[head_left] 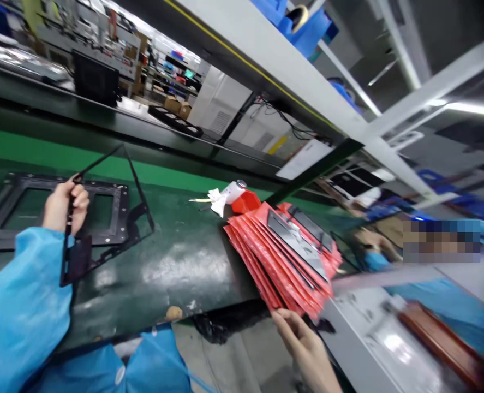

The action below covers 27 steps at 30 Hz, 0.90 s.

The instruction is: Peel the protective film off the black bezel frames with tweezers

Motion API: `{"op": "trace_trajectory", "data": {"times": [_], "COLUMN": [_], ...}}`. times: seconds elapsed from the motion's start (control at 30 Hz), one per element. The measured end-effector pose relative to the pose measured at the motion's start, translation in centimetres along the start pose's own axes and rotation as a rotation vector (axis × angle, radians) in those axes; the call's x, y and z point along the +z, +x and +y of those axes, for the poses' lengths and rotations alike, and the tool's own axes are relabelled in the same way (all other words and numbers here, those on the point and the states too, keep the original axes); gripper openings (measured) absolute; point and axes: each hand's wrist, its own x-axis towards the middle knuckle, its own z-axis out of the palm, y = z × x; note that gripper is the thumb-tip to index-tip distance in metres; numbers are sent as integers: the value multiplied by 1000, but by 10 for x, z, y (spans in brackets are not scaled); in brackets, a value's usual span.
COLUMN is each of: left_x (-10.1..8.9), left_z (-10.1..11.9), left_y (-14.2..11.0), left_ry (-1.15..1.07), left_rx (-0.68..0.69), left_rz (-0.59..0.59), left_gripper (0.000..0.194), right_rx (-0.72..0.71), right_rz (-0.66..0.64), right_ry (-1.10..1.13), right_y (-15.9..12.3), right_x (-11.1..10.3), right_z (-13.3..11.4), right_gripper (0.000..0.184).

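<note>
My left hand [67, 206] is closed around one side of a thin black rectangular frame [137, 185], which is held up and tilted above the bench. Below and behind it lies a thicker black frame-shaped fixture [121, 215] with round studs along its edges. My right hand [301, 338] pinches the near lower corner of a stack of red bubble-wrap bags [274, 256]. Dark, flat parts show among the bags, and a grey-black panel [297, 243] rests on top of the stack.
The green bench [176, 262] carries a white bottle [234, 191], a crumpled white wipe and a red container [245, 202] beyond the bags. A grey overhead shelf [266, 43] slants across above. At the right, a co-worker in blue sleeves [376, 261] is partly visible.
</note>
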Motion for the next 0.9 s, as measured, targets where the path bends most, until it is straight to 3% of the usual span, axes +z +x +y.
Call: {"op": "trace_trajectory", "data": {"times": [0.2,0.33,0.5,0.6,0.7,0.8,0.9], "left_x": [1,-1,-3,-4,-6,-9,-12], "left_z": [2,0,0,-2,-5,-7,-7], "left_y": [1,2,3,3,4,5,6], "left_ry": [-11,-5,-8,-15,-21,-29,-38], "left_rx": [-45,-30,-10,5,19,34,42], "left_rz": [-7,25,39,55,78,93,101], "left_gripper": [32,27,24,22,20,13,11], "right_rx": [55,57,42,-38,-243,-482,-667], "right_rz": [158,145,112,78,35,-162,-410], "right_ry": [-230,-283,-360,-370,-256,-158,-145], "right_y": [2,4,-2,5,25,51,78], "right_x": [23,37,35,35,49,87,144], "right_z": [58,63,52,26,-28,-96,-150], "right_gripper": [61,53,47,48,46,35,24]}}
